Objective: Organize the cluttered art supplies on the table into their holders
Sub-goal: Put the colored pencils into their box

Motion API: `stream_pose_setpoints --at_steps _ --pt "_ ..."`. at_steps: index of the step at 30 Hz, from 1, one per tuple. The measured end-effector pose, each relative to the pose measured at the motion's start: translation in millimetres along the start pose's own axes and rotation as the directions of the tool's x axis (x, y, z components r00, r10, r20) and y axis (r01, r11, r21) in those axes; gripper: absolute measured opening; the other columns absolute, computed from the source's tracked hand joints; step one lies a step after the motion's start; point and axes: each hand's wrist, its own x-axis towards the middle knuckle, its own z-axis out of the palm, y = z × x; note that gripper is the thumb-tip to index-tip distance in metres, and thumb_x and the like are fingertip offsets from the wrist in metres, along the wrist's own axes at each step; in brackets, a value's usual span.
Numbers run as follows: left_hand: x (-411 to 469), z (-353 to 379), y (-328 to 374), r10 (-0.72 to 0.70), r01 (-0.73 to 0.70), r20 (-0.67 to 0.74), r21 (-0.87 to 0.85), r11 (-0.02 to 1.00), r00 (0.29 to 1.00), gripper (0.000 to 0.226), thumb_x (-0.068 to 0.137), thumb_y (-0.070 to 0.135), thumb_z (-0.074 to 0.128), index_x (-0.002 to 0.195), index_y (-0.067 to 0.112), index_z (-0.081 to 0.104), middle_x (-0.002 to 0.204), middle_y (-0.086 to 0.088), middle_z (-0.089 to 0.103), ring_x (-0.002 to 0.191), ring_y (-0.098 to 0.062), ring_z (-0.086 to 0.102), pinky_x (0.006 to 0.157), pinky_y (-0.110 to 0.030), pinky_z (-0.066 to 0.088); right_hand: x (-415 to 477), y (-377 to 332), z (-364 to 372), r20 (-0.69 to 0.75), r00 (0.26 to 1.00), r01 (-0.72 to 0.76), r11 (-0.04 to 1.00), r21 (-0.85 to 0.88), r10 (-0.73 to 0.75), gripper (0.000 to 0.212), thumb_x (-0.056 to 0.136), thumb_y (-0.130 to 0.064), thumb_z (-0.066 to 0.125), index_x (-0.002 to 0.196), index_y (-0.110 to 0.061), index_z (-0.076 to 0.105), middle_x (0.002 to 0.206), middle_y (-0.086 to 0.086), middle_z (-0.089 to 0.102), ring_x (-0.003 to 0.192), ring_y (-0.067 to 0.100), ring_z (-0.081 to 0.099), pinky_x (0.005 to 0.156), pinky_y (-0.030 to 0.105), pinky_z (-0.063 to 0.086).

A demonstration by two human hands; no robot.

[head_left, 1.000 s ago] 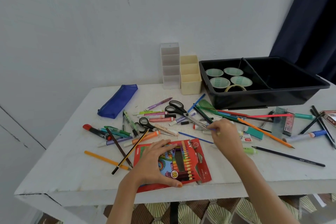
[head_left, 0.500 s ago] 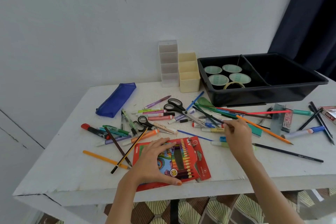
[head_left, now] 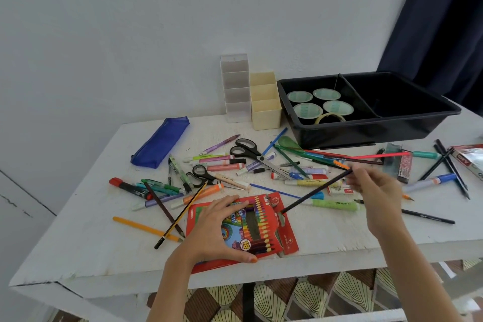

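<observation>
Supplies: pens, markers, pencils and two pairs of scissors lie strewn over the middle of the white table, none of them in a holder.
Pencil case: blue, zipped, lying at the far left of the clutter.
Left hand: laid flat on the red pencil pack, fingers spread along its far edge and thumb at its near edge, pressing it to the table.
Holders: a white one and a cream one stand side by side against the wall.
Dark pencil: raised at a slant, lower end at the pack's far right corner; whether it touches there I cannot tell.
Right hand: blurred, fingertips pinching the pencil's upper end, so nearly all of its length sticks out left of the grip.
Black tray: far right, with tape rolls in its left compartment.
</observation>
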Motion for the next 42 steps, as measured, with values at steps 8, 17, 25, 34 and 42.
stream_pose_setpoints --at_steps 8,17,25,34,42 --pt "-2 -2 3 -0.008 0.008 0.009 -0.004 1.0 1.0 0.097 0.049 0.073 0.074 0.128 0.064 0.019 0.151 0.023 0.009 0.141 -0.006 0.003 0.116 -0.044 0.01 -33 37 31 0.291 0.943 -0.157 0.987 -0.039 0.162 0.013 0.083 -0.005 0.064 0.095 -0.009 0.069 0.082 0.007 0.073 0.077 0.015 0.07 0.067 0.017 0.055" --pt "-2 -1 2 -0.006 0.007 0.008 -0.008 1.0 1.0 0.096 0.048 0.073 0.074 0.126 0.066 0.018 0.152 0.023 0.009 0.141 -0.006 0.002 0.115 -0.043 0.01 -44 67 58 0.49 0.846 0.485 0.69 -0.537 -0.212 0.009 0.078 -0.013 0.073 0.088 -0.014 0.074 0.079 -0.01 0.055 0.073 0.0 0.051 0.064 0.006 0.041" --pt "-1 -1 3 -0.008 0.008 0.007 -0.006 1.0 1.0 0.098 0.048 0.073 0.074 0.129 0.063 0.019 0.152 0.022 0.008 0.141 -0.005 0.001 0.116 -0.044 0.008 -46 61 76 0.516 0.843 0.485 0.624 -0.613 -0.148 0.009 0.082 -0.019 0.069 0.083 -0.011 0.074 0.084 -0.003 0.055 0.081 0.007 0.046 0.064 0.01 0.032" --pt "0 1 -1 0.009 -0.009 -0.011 -0.019 1.0 1.0 0.097 0.048 0.075 0.073 0.128 0.065 0.019 0.151 0.024 0.01 0.14 -0.003 0.004 0.116 -0.043 0.009 -14 35 71 0.433 0.867 0.488 0.595 -0.638 -0.247 0.015 0.085 -0.011 0.064 0.098 -0.016 0.07 0.089 -0.003 0.062 0.072 0.002 0.05 0.063 0.009 0.036" --pt "-1 0 -1 0.014 -0.015 -0.021 -0.021 1.0 1.0 0.102 0.048 0.074 0.074 0.134 0.059 0.022 0.151 0.024 0.011 0.141 -0.004 0.006 0.116 -0.042 0.011 36 46 64 0.303 0.95 0.302 0.458 -0.836 -0.073 0.033 0.089 -0.018 0.062 0.12 -0.007 0.062 0.11 0.009 0.058 0.102 0.021 0.051 0.09 0.032 0.044"
